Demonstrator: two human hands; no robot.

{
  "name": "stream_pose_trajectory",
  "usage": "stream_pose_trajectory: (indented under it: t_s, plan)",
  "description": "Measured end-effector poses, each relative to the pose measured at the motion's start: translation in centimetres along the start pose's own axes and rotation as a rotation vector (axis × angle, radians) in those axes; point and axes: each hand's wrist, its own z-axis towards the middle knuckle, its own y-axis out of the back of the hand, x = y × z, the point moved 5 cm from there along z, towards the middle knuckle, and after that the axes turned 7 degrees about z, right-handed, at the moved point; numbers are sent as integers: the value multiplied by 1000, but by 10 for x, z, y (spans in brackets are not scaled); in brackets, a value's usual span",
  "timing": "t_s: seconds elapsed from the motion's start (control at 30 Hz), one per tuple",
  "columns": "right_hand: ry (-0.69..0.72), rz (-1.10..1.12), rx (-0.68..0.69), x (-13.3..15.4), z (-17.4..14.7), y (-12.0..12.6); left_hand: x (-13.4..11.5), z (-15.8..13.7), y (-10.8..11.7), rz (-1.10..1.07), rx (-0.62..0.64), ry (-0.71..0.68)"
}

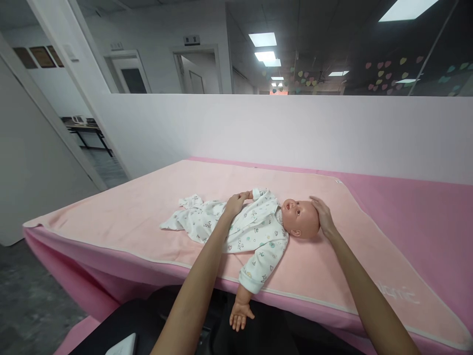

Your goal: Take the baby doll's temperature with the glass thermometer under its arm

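A baby doll [258, 231] lies on its back across a peach-coloured mat, its head to the right. It wears a white sleepsuit printed with small coloured figures. My left hand [236, 203] reaches over the doll's belly, its fingers closed around the doll's far hand [250, 195]. Against the crown of the doll's bald head [301, 219] rests my right hand [323, 217], fingers stretched out and the palm turned to the head. The doll's near arm [242, 308] hangs past the table's front edge, with its palm showing.
The peach mat [148, 207] covers much of a table draped in pink cloth [417, 217]. A low white wall with a glass pane above it [295, 128] stands behind. Below the front edge, a white flat object [121, 345] sits at lower left, near my dark-clothed lap.
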Motion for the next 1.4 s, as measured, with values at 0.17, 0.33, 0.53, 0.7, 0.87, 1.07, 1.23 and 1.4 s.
stream_pose_trajectory:
  t_s: [0.17, 0.33, 0.53, 0.7, 0.87, 1.07, 1.23, 1.4]
  plan:
    - [-178, 93, 176, -4, -6, -11, 6, 5, -1, 20, -21, 50]
    - [-175, 97, 167, -2, -7, -10, 9, 6, -3, -39, -3, 41]
    - [-174, 99, 165, -3, -6, -10, 7, 7, -2, -40, -17, -14]
    - [-177, 113, 168, -5, -5, -10, 7, 7, -3, -85, -12, -27]
    - [-150, 113, 155, -4, -5, -9, 8, 7, -4, -72, 13, -4]
    - [-163, 92, 176, -7, -4, -11, 4, 3, -1, 34, 28, 23]
    - [-16, 29, -17, -6, 5, 6, 0, 1, 1, 94, 10, 33]
    - [32, 33, -241, -5, 12, 30, -1, 0, 1, 100, 6, 31]
